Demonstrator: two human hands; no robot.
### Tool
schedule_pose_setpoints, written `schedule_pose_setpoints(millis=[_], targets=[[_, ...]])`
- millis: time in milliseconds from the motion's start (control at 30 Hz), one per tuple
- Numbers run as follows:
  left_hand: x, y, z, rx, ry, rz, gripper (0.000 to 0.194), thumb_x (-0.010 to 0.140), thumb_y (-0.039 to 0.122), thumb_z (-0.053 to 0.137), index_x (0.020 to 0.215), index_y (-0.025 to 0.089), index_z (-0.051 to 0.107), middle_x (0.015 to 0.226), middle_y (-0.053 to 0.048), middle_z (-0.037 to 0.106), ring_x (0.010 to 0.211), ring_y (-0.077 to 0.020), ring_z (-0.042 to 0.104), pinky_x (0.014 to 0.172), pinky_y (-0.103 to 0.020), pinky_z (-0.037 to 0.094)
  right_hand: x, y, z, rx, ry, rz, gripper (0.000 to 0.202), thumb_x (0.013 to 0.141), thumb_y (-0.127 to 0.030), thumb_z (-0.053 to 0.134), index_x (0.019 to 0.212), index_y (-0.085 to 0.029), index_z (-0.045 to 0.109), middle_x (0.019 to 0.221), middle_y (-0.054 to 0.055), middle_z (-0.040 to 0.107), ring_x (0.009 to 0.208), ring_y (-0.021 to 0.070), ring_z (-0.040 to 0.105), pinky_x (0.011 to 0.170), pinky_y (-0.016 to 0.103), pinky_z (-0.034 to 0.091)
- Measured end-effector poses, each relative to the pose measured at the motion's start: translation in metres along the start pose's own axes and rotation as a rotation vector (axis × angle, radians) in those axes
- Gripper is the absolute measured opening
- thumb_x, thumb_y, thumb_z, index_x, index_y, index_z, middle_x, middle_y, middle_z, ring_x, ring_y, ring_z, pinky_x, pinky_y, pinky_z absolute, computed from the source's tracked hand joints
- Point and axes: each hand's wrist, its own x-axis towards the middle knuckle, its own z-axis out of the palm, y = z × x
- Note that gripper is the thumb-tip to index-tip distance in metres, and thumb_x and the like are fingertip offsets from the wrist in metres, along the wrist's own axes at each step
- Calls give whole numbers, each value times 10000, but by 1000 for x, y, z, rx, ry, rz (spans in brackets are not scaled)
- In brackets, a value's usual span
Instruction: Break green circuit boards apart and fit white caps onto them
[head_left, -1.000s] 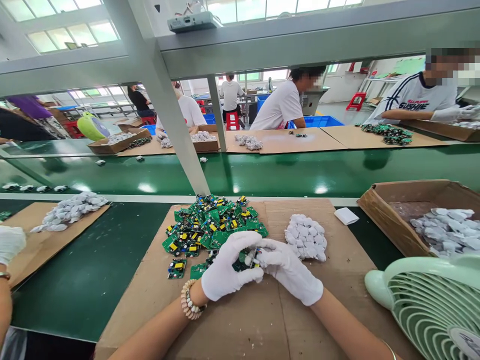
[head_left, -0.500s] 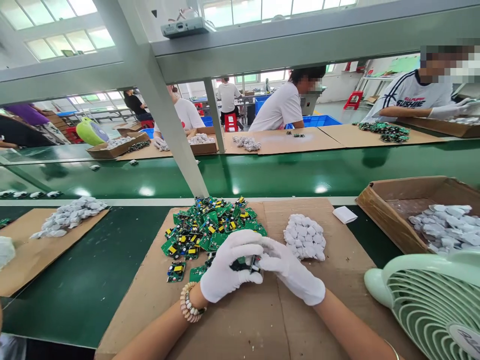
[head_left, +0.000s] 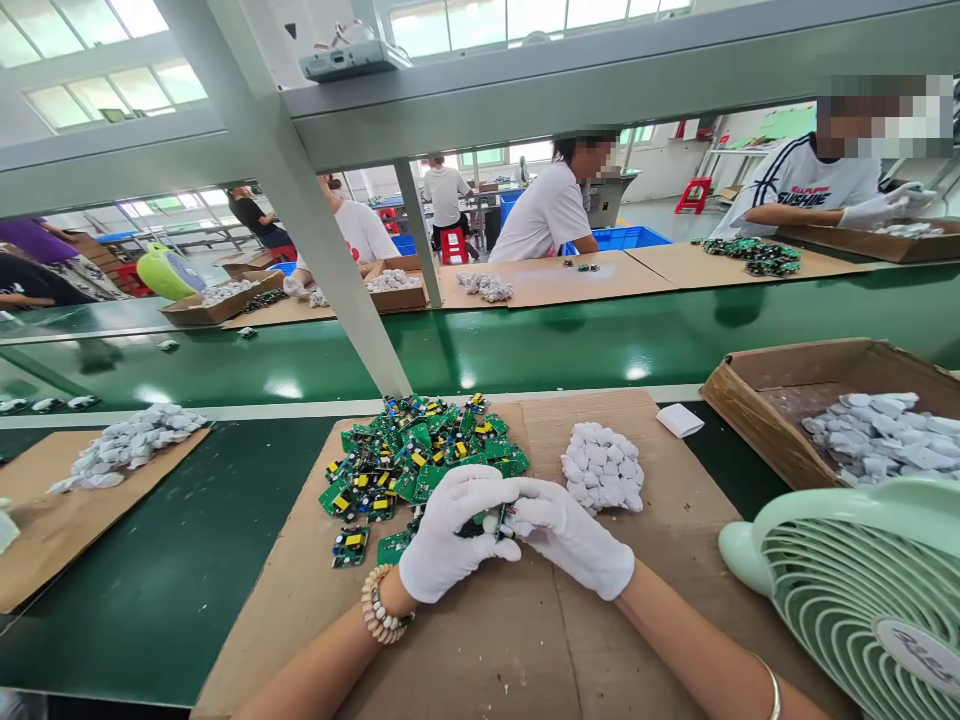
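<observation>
In white gloves, both my hands meet over the brown cardboard, fingers bent around a small circuit board (head_left: 501, 522) seen nearly edge-on. My left hand (head_left: 454, 535) curls about it from the left, thumb below. From the other side, the fingertips of my right hand (head_left: 574, 532) pinch its edge. A pale rounded bit shows beside the board, but the fingers cover most of it. Just beyond my left hand lies a heap of green circuit boards (head_left: 409, 450) with yellow and blue components. A pile of small white pieces (head_left: 602, 467) sits beyond my right hand.
A pale green fan (head_left: 847, 590) stands close by my right forearm. Behind it is a cardboard box (head_left: 780, 365) holding more white pieces. A folded white paper (head_left: 680, 420) lies near the cardboard's far edge. Across the green conveyor belt (head_left: 525, 345), several co-workers sit at similar piles.
The view has shifted slightly. My hands stay together around the circuit board, with the right fingers resettled a little at its edge. The piles look the same.
</observation>
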Motion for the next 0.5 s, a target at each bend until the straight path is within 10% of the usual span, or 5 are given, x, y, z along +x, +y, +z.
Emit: schedule_pose_setpoints(millis=[200, 500], targets=[[-2, 1, 4, -32, 23, -2, 590, 635, 412, 729, 1189, 292, 561, 1006, -61, 650, 976, -215, 551, 847, -343, 452, 2, 13, -3, -93, 174, -65, 140, 611, -181, 659, 737, -165, 598, 653, -30, 539, 637, 108, 478, 563, 224, 358], [0, -3, 0, -409, 80, -175, 527, 634, 449, 706, 1113, 263, 590, 1043, -64, 625, 1011, -218, 555, 887, -375, 453, 0, -3, 1, 102, -74, 40, 310, 634, -323, 735, 867, -139, 647, 744, -2, 542, 693, 117, 493, 693, 284, 426]])
